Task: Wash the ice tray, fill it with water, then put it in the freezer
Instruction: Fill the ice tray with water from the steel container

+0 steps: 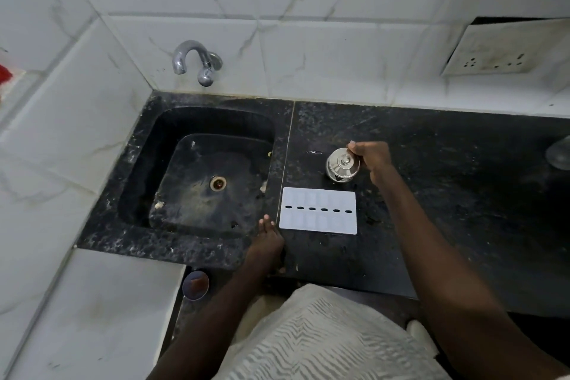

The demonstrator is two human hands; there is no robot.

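A white ice tray (317,210) lies flat on the black granite counter (431,194), just right of the black sink (197,176). My left hand (267,236) rests on the counter strip between sink and tray, fingers together, its tips close to the tray's near left corner and holding nothing. My right hand (370,156) is beyond the tray, closed on the rim of a small steel lidded container (343,165) that stands on the counter. A chrome tap (194,60) comes out of the tiled wall above the sink; no water runs from it.
The sink basin is bare, with a drain (218,183) in its middle. A wall socket plate (496,52) sits at the upper right. A rounded grey object (559,153) lies at the counter's right edge. White tiled walls close off the left and back.
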